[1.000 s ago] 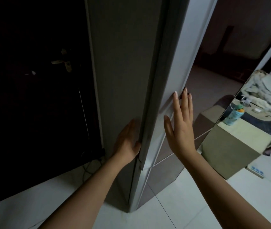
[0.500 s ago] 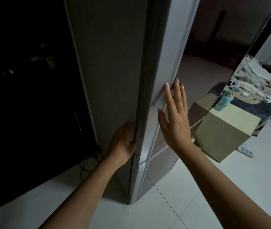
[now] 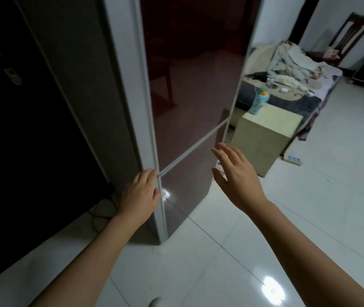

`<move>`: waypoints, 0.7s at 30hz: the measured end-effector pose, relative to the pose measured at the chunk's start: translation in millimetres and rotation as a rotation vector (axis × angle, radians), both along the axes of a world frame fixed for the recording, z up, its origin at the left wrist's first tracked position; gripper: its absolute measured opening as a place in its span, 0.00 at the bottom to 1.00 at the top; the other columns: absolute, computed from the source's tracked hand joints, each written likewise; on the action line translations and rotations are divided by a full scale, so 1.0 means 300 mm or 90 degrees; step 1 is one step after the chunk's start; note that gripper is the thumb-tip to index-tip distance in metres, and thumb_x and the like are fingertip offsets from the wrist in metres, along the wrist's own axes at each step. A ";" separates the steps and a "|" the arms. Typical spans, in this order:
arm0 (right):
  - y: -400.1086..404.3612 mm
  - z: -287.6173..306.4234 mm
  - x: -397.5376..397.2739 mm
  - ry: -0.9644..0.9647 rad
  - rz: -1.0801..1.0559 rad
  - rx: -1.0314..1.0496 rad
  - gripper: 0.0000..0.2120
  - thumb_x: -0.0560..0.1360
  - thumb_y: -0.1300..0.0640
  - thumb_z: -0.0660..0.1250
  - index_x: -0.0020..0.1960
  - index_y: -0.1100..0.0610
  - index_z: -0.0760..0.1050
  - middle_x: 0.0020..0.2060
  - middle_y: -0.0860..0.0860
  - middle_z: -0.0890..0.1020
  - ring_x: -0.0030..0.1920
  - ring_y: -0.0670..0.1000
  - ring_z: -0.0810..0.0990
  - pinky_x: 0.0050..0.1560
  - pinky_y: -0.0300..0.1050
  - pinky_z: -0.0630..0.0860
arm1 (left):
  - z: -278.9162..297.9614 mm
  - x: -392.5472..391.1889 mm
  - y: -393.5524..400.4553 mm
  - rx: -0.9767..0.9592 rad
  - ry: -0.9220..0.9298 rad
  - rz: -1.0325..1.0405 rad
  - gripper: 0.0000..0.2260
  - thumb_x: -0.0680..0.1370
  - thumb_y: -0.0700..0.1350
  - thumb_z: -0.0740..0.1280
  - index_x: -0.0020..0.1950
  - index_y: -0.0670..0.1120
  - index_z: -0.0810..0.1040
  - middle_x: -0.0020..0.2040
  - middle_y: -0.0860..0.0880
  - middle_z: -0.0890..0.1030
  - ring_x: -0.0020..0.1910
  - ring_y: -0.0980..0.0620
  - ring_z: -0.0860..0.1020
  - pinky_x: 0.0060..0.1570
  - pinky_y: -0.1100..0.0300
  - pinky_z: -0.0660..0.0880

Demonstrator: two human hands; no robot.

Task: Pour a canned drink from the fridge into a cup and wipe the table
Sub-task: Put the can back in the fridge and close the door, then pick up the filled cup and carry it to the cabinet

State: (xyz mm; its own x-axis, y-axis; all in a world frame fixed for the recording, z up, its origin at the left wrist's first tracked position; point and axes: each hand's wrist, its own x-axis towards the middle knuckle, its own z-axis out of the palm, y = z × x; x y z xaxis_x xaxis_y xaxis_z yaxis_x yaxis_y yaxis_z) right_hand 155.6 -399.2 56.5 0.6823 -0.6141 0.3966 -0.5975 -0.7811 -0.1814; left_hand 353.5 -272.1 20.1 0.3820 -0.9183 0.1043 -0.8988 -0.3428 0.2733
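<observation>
White tiled floor across the lower half, glossy, with a bright glare spot at 5 o'clock. Tall fridge at 12 o'clock, doors closed, dark reddish glossy front, grey side panel, pale trim; a thin seam between upper and lower door. Dark wooden door with a metal lever handle at 9 o'clock, a black cable on the floor at its foot. Bed with rumpled pale bedding at 2 o'clock, a wooden chair back behind it. Beige cabinet just right of the fridge, a light-blue bottle upright on its top. White power strip on the floor beside the cabinet.

Left hand at the fridge's front left corner by the door seam, fingers curled round the edge. Right hand in the air near the fridge's right edge, fingers straight, slightly apart, touching nothing. No can or cup in view.
</observation>
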 end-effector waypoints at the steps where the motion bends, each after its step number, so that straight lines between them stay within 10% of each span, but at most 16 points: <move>1: 0.017 -0.011 -0.072 0.020 -0.014 0.010 0.23 0.74 0.56 0.65 0.68 0.60 0.67 0.65 0.59 0.73 0.66 0.61 0.69 0.62 0.56 0.71 | 0.003 -0.060 -0.003 0.009 -0.007 -0.023 0.24 0.78 0.45 0.59 0.73 0.43 0.60 0.72 0.46 0.65 0.69 0.47 0.65 0.64 0.54 0.65; 16: 0.421 -0.114 -1.112 0.132 -0.417 0.081 0.24 0.72 0.56 0.69 0.65 0.60 0.70 0.63 0.59 0.75 0.64 0.64 0.72 0.58 0.58 0.72 | -0.002 -0.964 -0.087 -0.037 -0.077 -0.467 0.22 0.72 0.43 0.67 0.64 0.37 0.73 0.58 0.40 0.79 0.57 0.41 0.77 0.55 0.50 0.74; 21: 0.575 -0.123 -1.336 0.130 -0.564 0.104 0.24 0.72 0.56 0.69 0.66 0.61 0.70 0.63 0.60 0.75 0.64 0.63 0.71 0.58 0.58 0.73 | -0.001 -1.213 -0.126 -0.036 -0.081 -0.619 0.23 0.77 0.46 0.62 0.71 0.41 0.64 0.68 0.42 0.70 0.67 0.44 0.68 0.65 0.51 0.65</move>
State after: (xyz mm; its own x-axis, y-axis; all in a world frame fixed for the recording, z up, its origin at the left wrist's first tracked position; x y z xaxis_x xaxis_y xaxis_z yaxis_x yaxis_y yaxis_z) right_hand -245.1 -226.6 19.8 -0.0165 -0.9831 0.1823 -0.9972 0.0028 -0.0752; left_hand -10.4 -309.9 19.7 -0.5548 -0.8192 0.1456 -0.8063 0.5725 0.1485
